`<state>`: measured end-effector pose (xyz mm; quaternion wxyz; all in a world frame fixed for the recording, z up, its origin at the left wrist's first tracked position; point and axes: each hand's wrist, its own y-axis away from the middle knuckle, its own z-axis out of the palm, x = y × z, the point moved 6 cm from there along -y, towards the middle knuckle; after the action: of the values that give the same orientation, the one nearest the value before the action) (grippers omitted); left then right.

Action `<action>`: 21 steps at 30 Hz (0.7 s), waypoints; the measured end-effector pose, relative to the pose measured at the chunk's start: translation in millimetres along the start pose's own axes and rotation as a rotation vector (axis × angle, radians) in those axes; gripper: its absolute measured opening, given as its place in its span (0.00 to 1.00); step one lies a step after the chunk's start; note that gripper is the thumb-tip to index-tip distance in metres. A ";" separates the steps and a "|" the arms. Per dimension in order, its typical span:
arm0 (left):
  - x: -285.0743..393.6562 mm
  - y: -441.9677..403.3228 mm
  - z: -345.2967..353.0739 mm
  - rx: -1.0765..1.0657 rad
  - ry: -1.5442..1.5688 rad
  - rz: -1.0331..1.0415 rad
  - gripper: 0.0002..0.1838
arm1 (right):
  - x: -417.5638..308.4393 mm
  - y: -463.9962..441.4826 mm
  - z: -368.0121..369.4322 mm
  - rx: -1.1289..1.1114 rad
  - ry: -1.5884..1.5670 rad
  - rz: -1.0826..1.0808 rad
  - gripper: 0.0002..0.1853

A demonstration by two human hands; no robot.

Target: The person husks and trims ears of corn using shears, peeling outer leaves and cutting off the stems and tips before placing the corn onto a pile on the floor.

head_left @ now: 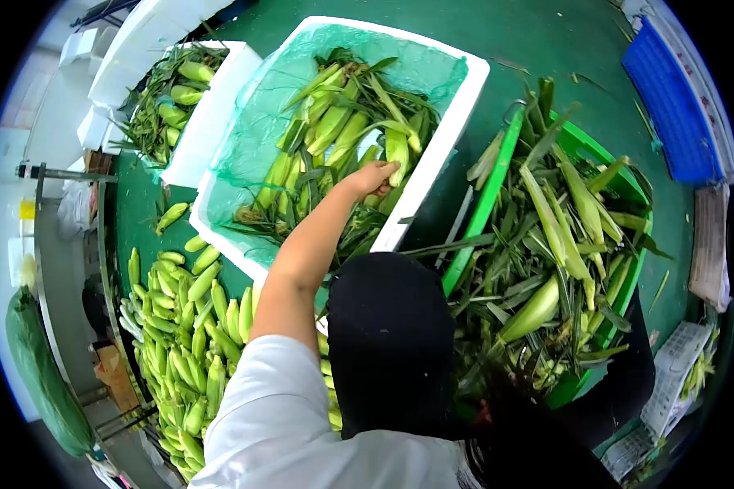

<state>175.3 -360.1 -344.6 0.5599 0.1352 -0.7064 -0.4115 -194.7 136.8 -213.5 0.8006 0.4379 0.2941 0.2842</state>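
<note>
My left hand [373,181] reaches into a white foam box [473,81] lined with green film. Its fingers are closed round the lower end of a green corn ear [397,151], near the box's right wall. More corn ears in husks [330,126] and long leaves lie around the hand in the box. My right hand does not show; dark hair and my body cover the area at lower right. Right of the box, a green crate [485,216] is heaped with husks and leaves [575,220].
A large pile of corn ears [192,359] lies on the floor at left. A second foam box [212,122] with corn stands at upper left. A blue crate [669,98] and a white crate [677,367] are at right. Metal shelving [45,244] stands far left.
</note>
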 end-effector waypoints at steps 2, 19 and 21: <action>46.5 59.2 31.7 0.050 0.128 0.125 0.28 | -10.0 9.7 6.2 -0.011 0.036 -0.046 0.29; 161.6 356.0 313.1 -0.626 0.835 0.324 0.36 | -76.7 83.6 69.6 -0.118 0.148 -0.413 0.27; 148.9 353.8 341.9 -0.332 0.433 0.379 0.28 | -107.1 105.3 60.9 0.012 0.734 -0.771 0.32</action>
<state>-87.8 -89.1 4.0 0.7780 -0.0072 -0.5067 -0.3713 -242.9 75.9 -71.3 0.6888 0.1744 0.6962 0.1021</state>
